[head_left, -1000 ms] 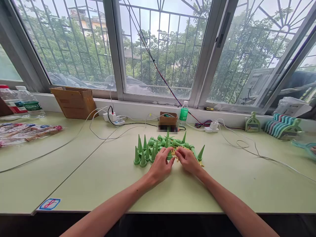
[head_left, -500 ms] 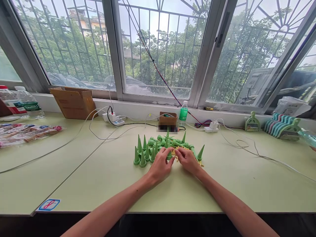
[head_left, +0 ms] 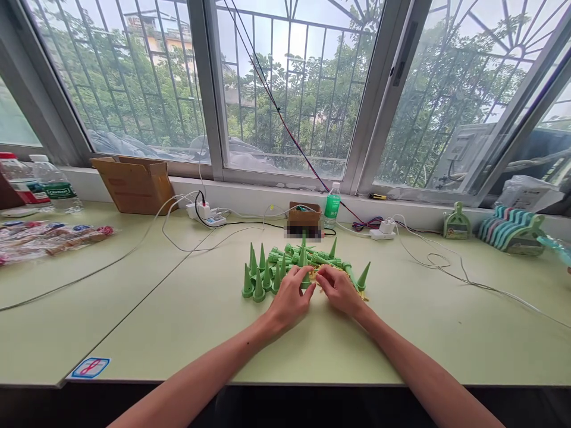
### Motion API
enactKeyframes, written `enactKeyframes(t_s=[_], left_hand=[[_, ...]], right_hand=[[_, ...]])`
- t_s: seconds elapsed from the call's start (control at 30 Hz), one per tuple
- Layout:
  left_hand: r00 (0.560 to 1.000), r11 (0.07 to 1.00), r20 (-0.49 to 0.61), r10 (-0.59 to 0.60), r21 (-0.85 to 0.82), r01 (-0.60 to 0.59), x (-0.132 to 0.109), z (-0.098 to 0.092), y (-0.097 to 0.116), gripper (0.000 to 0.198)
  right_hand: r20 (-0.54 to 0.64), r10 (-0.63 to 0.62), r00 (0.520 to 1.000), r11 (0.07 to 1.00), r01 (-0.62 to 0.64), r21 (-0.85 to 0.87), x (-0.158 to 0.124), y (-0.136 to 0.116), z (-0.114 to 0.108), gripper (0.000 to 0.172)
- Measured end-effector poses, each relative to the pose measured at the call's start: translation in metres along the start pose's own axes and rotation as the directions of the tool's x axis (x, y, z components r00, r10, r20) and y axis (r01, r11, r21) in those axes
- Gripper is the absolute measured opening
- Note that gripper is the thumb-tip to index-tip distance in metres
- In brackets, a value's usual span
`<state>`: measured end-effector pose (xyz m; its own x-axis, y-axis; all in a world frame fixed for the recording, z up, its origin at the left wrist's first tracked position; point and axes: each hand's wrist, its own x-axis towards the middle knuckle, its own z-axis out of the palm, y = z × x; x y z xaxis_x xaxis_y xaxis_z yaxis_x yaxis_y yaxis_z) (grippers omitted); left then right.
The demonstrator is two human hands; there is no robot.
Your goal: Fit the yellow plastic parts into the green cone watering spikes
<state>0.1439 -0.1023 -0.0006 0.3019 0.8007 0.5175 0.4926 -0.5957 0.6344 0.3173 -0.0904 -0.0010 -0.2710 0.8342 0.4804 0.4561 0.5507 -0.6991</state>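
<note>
My left hand (head_left: 291, 295) is closed around a green plastic cone-shaped spike (head_left: 306, 284) with a wide collar, held between thumb and fingers. Close beside it, my right hand (head_left: 340, 289) has thumb and fingertips pinched together; what they hold, if anything, is too small to make out. Several matching green spikes (head_left: 258, 288) stand upright to the left of my hands. Behind my hands lies a heap of green plastic parts (head_left: 285, 255). Small yellow pieces (head_left: 363, 295) show around and behind my right hand. One spike (head_left: 363, 277) leans at the right end of the heap.
A small brown box (head_left: 304, 215) and a green-labelled bottle (head_left: 332, 203) stand behind the heap. Power strips (head_left: 209, 219) and white cables (head_left: 464, 270) lie on the table (head_left: 178, 333). An open cardboard box (head_left: 136, 187) is at back left, green dustpan-like items (head_left: 517, 232) at right.
Both hands keep almost the same place and grip. The whole view has shifted very slightly; nothing else has visibly moved.
</note>
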Motion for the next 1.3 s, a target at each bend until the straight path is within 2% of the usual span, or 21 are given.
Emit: enactKeyframes(t_s=[0.47,0.7,0.9,1.3], left_hand=[[0.999,1.0,0.044,-0.006,-0.018,0.007,0.0,-0.0005,0.0004,0.029],[1.0,1.0,0.007,-0.023,-0.004,0.023,0.0014,-0.0004,0.0003,0.029],[0.999,0.999,-0.001,-0.05,-0.002,0.05,0.0015,-0.0014,0.0019,0.03],[0.999,0.999,0.021,-0.039,0.001,0.039,0.0013,-0.0008,0.0003,0.03]], right_hand=[[-0.011,-0.014,1.0,0.997,0.013,-0.07,0.0019,0.0003,0.0008,0.04],[-0.053,0.027,0.998,0.999,-0.026,0.021,0.0011,-0.0019,0.0016,0.035],[-0.011,0.024,1.0,0.992,-0.022,0.123,-0.0003,-0.0028,0.0011,0.022],[-0.023,0.004,1.0,1.0,-0.004,0.012,0.0005,0.0018,0.0011,0.02]])
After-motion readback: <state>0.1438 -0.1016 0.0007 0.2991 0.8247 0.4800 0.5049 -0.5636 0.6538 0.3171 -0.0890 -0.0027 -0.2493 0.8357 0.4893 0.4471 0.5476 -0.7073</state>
